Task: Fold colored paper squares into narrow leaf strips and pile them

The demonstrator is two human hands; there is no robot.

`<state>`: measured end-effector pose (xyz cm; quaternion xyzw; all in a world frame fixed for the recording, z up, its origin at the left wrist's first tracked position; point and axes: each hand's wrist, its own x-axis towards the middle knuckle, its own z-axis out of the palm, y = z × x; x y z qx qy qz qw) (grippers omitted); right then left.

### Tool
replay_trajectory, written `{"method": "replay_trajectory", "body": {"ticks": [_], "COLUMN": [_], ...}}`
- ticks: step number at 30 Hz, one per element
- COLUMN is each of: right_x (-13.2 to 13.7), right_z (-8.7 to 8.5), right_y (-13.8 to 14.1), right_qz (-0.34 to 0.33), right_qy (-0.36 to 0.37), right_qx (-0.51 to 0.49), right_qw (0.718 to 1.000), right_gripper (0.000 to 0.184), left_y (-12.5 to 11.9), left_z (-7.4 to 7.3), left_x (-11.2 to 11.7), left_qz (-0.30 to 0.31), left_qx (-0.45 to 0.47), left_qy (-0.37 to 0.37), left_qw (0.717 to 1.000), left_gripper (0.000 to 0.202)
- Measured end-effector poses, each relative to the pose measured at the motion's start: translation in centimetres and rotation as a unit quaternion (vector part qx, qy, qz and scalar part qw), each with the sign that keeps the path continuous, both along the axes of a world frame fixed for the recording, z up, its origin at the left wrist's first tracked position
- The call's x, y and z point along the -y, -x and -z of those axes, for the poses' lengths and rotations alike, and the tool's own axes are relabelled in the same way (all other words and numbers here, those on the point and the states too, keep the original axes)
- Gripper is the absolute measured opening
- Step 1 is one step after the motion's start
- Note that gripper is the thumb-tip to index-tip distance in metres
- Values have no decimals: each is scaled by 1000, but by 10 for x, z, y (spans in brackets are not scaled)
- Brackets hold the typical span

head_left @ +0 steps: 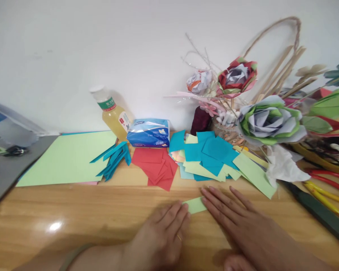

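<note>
A small light green paper piece lies flat on the wooden table. My left hand rests on the table with its fingers stretched out, fingertips on the paper's left edge. My right hand lies flat with fingers spread, pressing the paper's right side. Most of the paper is hidden under the two hands. Neither hand grips anything.
Behind the hands lie red paper squares, teal and green squares, folded teal pieces and a large green sheet. A tissue pack and bottle stand by the wall. Paper flowers and sticks crowd the right.
</note>
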<state>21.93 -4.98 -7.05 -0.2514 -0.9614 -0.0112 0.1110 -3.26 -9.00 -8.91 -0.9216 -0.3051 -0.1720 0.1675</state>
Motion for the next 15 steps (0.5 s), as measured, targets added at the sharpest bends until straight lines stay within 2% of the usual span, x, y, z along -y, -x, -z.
{"method": "replay_trajectory", "body": {"ticks": [5, 8, 10, 15], "right_x": [2, 11, 18, 26], "right_z": [-10, -19, -21, -12], "right_y": [5, 21, 29, 25], "right_qz": [31, -54, -64, -13], "right_qy": [-30, 47, 63, 1], "right_qx": [2, 39, 64, 62], "right_qw": [999, 997, 994, 998], "right_gripper": [104, 89, 84, 88], "left_y": [-3, -6, -8, -8], "left_z": [-2, 0, 1, -1], "left_x": [-3, -3, -3, -1], "left_qz": [2, -2, -12, -17], "left_qx": [41, 79, 99, 79], "left_qy": [7, 0, -4, -6], "left_qw": [999, 997, 995, 997], "left_gripper": [38, 37, 38, 40]}}
